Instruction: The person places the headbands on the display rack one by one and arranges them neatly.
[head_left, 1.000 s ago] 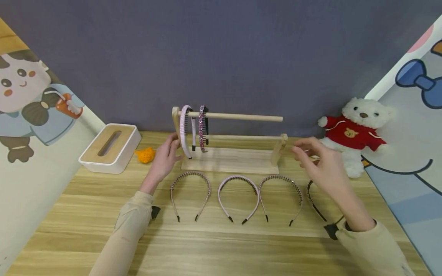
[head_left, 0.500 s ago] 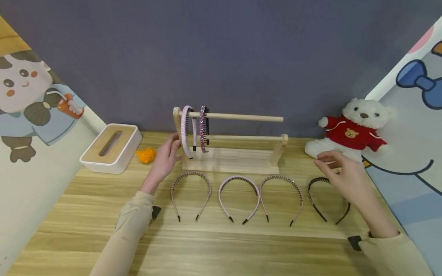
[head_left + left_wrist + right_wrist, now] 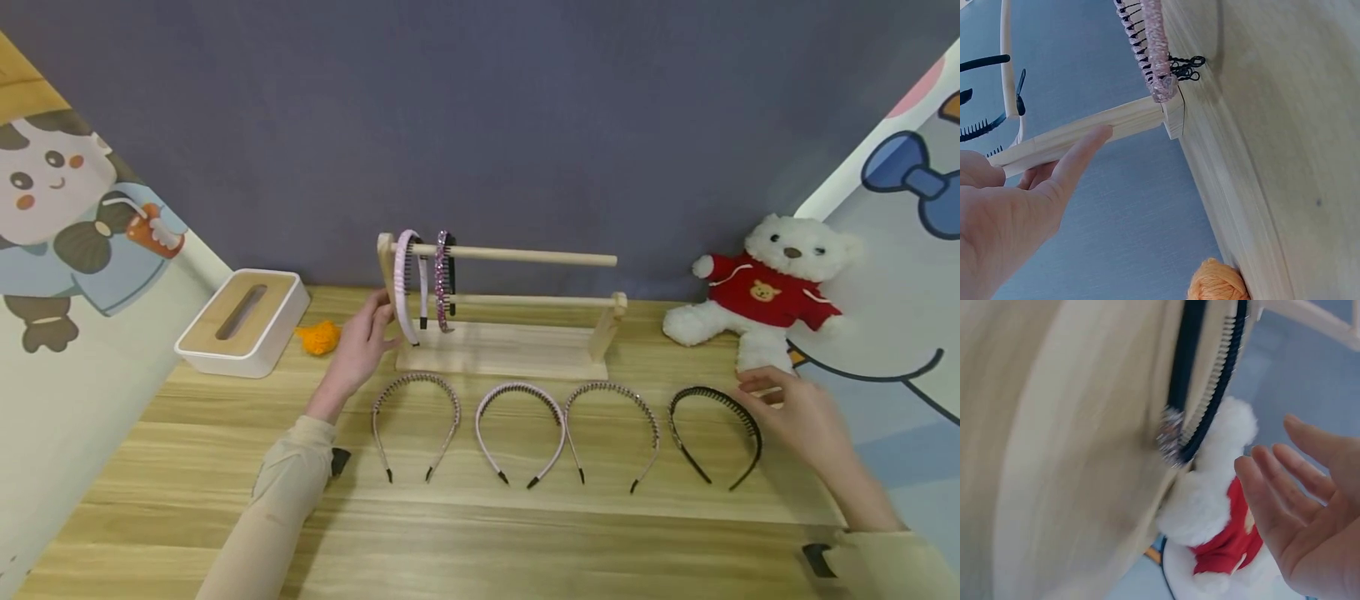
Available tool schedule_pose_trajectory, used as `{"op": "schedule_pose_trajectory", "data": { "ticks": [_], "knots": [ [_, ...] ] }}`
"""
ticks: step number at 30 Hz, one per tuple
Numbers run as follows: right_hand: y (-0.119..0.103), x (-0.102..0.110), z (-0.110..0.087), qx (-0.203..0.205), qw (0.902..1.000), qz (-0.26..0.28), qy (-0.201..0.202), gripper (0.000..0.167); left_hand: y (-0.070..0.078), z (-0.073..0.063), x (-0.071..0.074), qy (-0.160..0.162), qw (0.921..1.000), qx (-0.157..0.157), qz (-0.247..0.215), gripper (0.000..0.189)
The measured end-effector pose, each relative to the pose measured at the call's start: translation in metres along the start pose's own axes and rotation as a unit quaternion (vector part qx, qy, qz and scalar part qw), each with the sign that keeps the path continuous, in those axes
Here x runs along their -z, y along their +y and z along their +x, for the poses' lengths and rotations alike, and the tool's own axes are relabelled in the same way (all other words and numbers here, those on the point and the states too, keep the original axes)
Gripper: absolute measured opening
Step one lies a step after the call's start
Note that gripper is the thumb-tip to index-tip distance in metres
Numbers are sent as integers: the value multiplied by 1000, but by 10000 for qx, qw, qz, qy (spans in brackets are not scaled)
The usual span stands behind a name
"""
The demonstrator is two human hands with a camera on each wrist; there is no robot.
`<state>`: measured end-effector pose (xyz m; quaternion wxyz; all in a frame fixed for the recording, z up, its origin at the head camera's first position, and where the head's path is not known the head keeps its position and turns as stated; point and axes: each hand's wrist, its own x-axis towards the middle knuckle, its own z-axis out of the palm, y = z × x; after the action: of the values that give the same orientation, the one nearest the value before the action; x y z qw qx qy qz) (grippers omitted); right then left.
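Observation:
My left hand (image 3: 362, 342) grips the left post of a wooden headband stand (image 3: 517, 346); in the left wrist view the fingers lie along and behind that post (image 3: 1129, 115). A pale pink headband (image 3: 402, 287) and a sparkly pink headband (image 3: 441, 287) hang on the upper bar. My right hand (image 3: 806, 417), fingers loosely bent, is beside the right side of a black headband (image 3: 703, 391) lying on the table. The right wrist view shows a gap between these fingers and that headband (image 3: 1186, 356).
Left of the black headband lie a thin beaded headband (image 3: 611, 386), a lilac headband (image 3: 517, 387) and another beaded headband (image 3: 416, 377). A white bear in a red jumper (image 3: 757, 287) sits back right. An orange yarn ball (image 3: 320, 337) and a tissue box (image 3: 277, 329) stand left.
My right hand has moved right and towards me, from near the stand's right end to beside the black headband, uncovering that headband. My left hand stays on the post.

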<state>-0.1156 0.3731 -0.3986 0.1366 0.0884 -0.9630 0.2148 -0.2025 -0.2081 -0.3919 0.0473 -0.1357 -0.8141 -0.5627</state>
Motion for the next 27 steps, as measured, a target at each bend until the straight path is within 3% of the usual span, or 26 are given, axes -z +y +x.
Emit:
{"op": "schedule_pose_trajectory", "data": {
  "ticks": [12, 19, 27],
  "knots": [
    [25, 2, -8, -437, 9972, -267, -554, 28, -1, 0, 0, 19, 10000, -61, 39, 47],
    [34, 1, -11, -372, 9965, -279, -690, 30, 0, -1, 0, 29, 10000, -77, 49, 46],
    [39, 1, -10, -555, 9904, -329, -1225, 34, 1, 0, 0, 4, 10000, -51, 18, 47]
  ]
}}
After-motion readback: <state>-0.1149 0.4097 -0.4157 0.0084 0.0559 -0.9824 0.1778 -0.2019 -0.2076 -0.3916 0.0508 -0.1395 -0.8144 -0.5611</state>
